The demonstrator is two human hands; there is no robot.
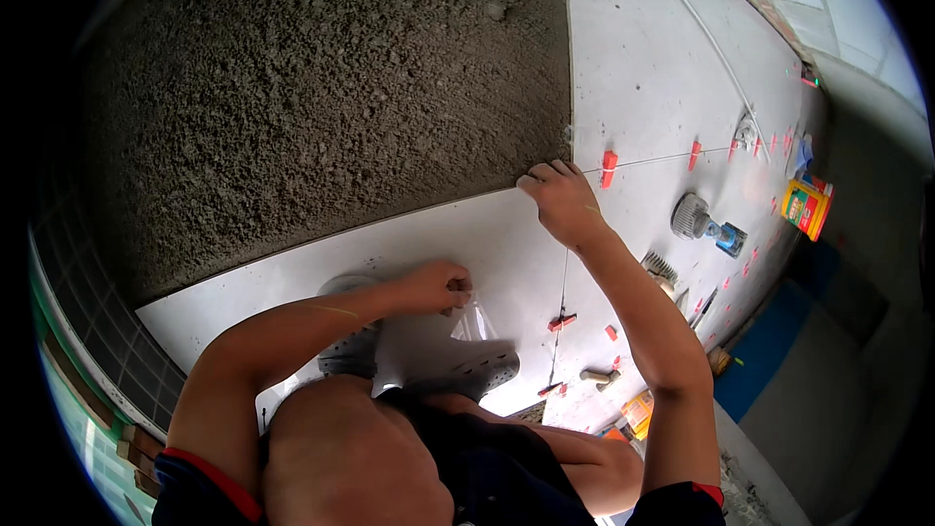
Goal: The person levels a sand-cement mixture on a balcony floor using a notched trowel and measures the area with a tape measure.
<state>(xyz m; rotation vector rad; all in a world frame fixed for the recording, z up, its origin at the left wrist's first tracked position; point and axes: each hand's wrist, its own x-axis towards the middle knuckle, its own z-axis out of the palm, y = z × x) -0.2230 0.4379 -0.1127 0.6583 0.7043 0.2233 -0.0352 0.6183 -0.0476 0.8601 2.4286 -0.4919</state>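
Note:
My left hand (443, 287) is closed above the pale tile (243, 278), its fingers curled round a clear plastic piece (474, 319) that hangs below them. My right hand (557, 197) reaches the tile's far right corner, where the joint meets the bed of rough grey mortar (321, 88). Its fingers are bent together at the edge, and whatever they pinch is hidden. Just right of that hand a red wedge (609, 169) stands in the joint. Under my left arm, grey clogs (477, 370) rest on the tile.
Several red wedges (562, 322) line the joints. To the right lie a blue power tool with a round grey pad (706, 224), a brush (659, 268) and a hammer-like tool (601, 377). A yellow and red tub (806, 205) stands farther off. One pale cord (706, 29) crosses the tiles.

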